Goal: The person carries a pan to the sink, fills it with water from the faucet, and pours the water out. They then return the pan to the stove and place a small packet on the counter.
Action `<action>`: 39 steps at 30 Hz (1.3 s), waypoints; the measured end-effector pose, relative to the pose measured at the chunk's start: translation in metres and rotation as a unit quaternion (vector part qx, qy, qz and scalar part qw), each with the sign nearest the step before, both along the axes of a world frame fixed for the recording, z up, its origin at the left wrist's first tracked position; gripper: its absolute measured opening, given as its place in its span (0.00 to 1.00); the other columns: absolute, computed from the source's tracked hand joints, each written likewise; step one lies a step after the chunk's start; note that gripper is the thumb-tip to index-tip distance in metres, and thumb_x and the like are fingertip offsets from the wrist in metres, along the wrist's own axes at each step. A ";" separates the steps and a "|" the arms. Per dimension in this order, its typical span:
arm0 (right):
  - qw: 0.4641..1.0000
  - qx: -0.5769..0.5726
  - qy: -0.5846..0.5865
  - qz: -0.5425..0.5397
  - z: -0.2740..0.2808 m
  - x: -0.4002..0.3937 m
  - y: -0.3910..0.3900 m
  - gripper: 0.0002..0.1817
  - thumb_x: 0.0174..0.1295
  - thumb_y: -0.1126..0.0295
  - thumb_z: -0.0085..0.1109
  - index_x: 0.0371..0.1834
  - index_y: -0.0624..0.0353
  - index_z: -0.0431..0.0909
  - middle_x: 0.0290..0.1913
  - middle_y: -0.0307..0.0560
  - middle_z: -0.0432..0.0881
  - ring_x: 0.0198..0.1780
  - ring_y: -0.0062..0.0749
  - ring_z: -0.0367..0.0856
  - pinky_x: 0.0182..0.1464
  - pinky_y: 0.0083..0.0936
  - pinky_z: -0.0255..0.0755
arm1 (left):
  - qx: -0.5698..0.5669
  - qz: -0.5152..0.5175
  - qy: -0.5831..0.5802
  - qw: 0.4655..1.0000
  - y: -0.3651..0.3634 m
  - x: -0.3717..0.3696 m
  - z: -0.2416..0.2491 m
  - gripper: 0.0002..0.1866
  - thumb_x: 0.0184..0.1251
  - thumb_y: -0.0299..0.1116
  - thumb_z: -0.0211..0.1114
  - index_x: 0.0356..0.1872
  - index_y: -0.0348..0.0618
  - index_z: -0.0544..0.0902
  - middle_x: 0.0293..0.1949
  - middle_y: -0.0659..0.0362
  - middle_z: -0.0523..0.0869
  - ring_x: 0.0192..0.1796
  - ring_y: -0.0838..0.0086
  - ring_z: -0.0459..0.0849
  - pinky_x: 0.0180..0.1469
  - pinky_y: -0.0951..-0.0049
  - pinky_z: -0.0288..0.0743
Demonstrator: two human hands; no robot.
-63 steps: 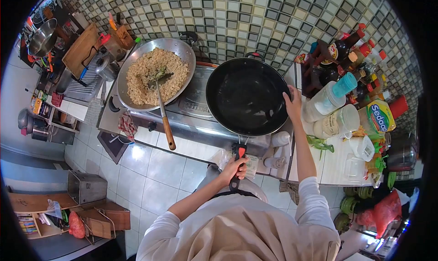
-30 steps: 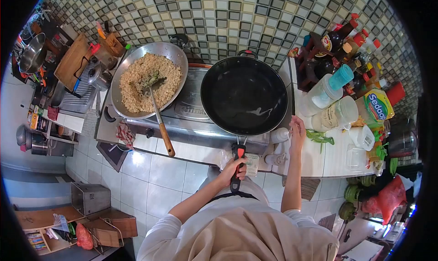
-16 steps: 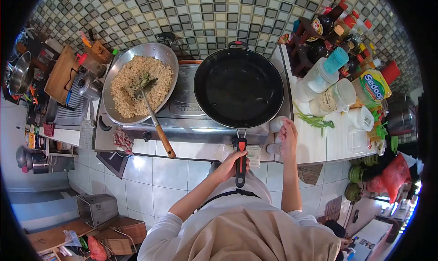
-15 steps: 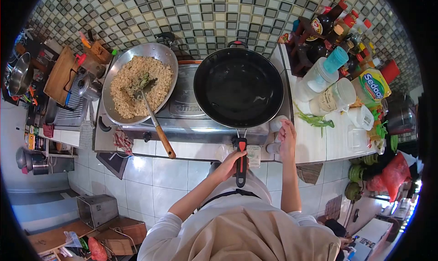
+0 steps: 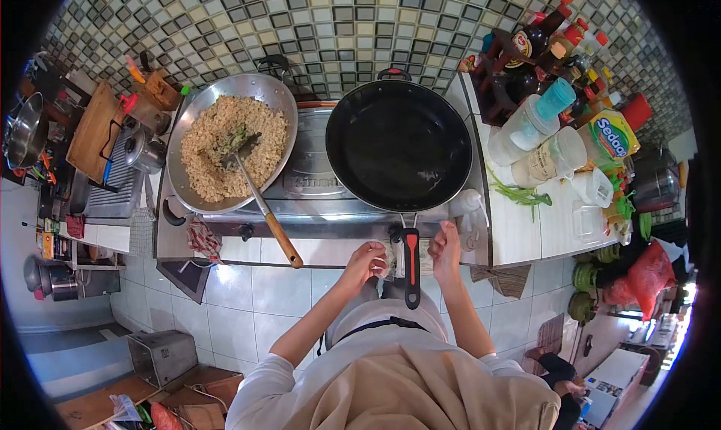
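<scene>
A black frying pan [image 5: 399,146] with a thin shiny layer of liquid sits on the right side of the stove [image 5: 306,195]. Its black and red handle [image 5: 411,268] sticks out toward me, between my two hands. My left hand [image 5: 363,267] is left of the handle, fingers curled together beside some clear plastic; what they hold, if anything, is hidden. My right hand [image 5: 446,254] is raised just right of the handle, fingers loosely bent and apart, holding nothing I can see. On the left, a metal wok [image 5: 287,102] holds fried rice [image 5: 218,141] and a wooden-handled spatula [image 5: 274,231].
Small white bottles [image 5: 466,202] stand at the stove's right front. Green stalks [image 5: 522,197], jars [image 5: 552,159], a yellow Sedaap pack [image 5: 610,135] and sauce bottles [image 5: 535,39] crowd the right counter. A red patterned cloth [image 5: 203,238] hangs at the left front edge.
My left hand has let go of the pan handle and moved left of it. My right hand has come down and left, away from the small bottles.
</scene>
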State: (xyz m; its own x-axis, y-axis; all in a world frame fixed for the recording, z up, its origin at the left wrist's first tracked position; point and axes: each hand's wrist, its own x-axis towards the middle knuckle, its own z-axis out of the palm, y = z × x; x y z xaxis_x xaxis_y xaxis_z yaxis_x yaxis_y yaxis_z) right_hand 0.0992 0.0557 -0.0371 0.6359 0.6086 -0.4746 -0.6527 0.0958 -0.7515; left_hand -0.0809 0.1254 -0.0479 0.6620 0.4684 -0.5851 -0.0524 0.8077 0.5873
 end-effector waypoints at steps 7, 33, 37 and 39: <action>0.967 -0.017 0.246 0.069 -0.034 -0.005 -0.023 0.09 0.56 0.58 0.48 0.24 0.47 0.67 0.12 0.28 0.52 0.12 0.15 0.48 0.14 0.13 0.42 | -0.011 0.044 0.013 0.999 0.008 -0.007 -0.005 0.11 0.56 0.38 0.54 0.38 0.47 0.69 0.32 0.61 0.74 0.31 0.77 0.76 0.35 0.77 0.67; 0.811 -0.209 0.196 0.511 -0.060 -0.069 -0.099 0.29 0.52 0.46 0.47 0.53 0.50 0.64 0.57 0.37 0.62 0.60 0.30 0.56 0.62 0.36 0.42 | 0.147 0.241 0.224 0.933 -0.140 0.026 -0.157 0.18 0.63 0.42 0.41 0.47 0.43 0.70 0.42 0.54 0.74 0.46 0.66 0.73 0.48 0.72 0.63; 0.774 -0.158 -0.125 0.600 -0.055 -0.074 -0.118 0.32 0.55 0.49 0.38 0.63 0.47 0.50 0.62 0.44 0.55 0.66 0.35 0.44 0.62 0.41 0.38 | -0.151 0.297 0.085 0.939 -0.151 0.015 -0.164 0.24 0.56 0.59 0.42 0.44 0.54 0.69 0.38 0.55 0.76 0.36 0.66 0.74 0.40 0.56 0.65; 0.760 -0.118 -0.161 0.619 -0.064 -0.072 -0.122 0.34 0.56 0.46 0.35 0.65 0.47 0.47 0.63 0.47 0.54 0.67 0.39 0.45 0.61 0.45 0.38 | -0.270 0.318 0.101 0.903 -0.154 0.029 -0.085 0.23 0.57 0.57 0.40 0.44 0.54 0.69 0.39 0.54 0.76 0.42 0.64 0.74 0.42 0.57 0.65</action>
